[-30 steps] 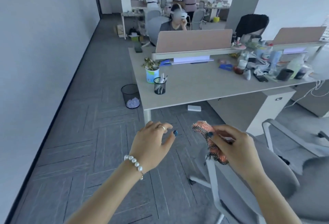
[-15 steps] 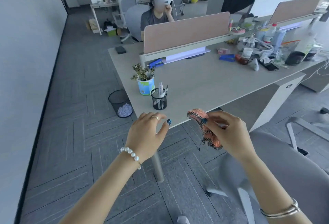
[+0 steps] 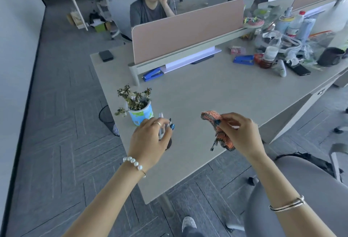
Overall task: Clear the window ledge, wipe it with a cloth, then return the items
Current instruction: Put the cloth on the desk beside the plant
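Note:
My right hand point(image 3: 243, 133) is shut on a crumpled orange mesh cloth point(image 3: 210, 117), held just above the near edge of the grey desk point(image 3: 207, 93). My left hand point(image 3: 148, 138) hovers with fingers spread over a black pen holder point(image 3: 169, 144) near the desk's front left corner and hides most of it; a white pen point(image 3: 161, 116) sticks up past the fingers. Just behind the holder stands a small plant in a blue and white cup point(image 3: 141, 115). No window ledge is in view.
A pink divider point(image 3: 188, 27) runs across the desk, with a blue stapler point(image 3: 152, 74) below it. Bottles, bags and a phone crowd the desk's far right point(image 3: 282, 48). A mesh bin point(image 3: 106, 116) sits on the floor at left. A grey chair point(image 3: 301, 180) is at my right. A person point(image 3: 148, 8) sits behind the divider.
I have stepped closer to the desk. My left hand has moved from the air in front of the desk to over the pen holder. My right hand still holds the cloth.

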Available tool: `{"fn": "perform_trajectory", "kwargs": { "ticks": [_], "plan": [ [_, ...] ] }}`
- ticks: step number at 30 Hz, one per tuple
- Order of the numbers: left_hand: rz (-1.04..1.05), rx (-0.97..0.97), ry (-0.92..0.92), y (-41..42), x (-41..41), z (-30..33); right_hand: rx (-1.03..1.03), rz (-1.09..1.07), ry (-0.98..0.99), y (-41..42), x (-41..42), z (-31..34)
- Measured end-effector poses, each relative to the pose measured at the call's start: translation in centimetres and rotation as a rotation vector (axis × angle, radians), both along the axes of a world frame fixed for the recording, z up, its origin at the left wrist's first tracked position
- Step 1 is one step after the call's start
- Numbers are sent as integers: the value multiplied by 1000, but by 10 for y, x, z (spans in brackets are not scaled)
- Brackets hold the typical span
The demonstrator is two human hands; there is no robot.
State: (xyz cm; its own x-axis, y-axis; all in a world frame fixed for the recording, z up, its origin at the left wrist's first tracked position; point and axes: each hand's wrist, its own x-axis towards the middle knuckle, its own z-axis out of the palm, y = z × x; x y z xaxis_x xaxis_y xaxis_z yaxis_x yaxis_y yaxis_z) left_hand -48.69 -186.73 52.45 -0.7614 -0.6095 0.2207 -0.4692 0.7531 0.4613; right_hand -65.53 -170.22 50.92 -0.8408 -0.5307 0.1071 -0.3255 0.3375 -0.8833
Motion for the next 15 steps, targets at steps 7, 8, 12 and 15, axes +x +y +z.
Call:
{"fn": "perform_trajectory", "kwargs": {
  "ticks": [7, 8, 12, 15],
  "plan": [
    [-11, 20, -9, -58, -67, -26, 116, -118, -29, -69, -97, -53],
    [-12, 25, -16, -64, -74, -30, 138, -127, -34, -77, -108, -63],
    [-19, 44, -44, -88, -97, -47, 207, -140, -97, -108, -139, -99],
    [-21, 57, -48, -103, -106, -62, 282, -150, -29, -131, -150, -119]
  ]
}}
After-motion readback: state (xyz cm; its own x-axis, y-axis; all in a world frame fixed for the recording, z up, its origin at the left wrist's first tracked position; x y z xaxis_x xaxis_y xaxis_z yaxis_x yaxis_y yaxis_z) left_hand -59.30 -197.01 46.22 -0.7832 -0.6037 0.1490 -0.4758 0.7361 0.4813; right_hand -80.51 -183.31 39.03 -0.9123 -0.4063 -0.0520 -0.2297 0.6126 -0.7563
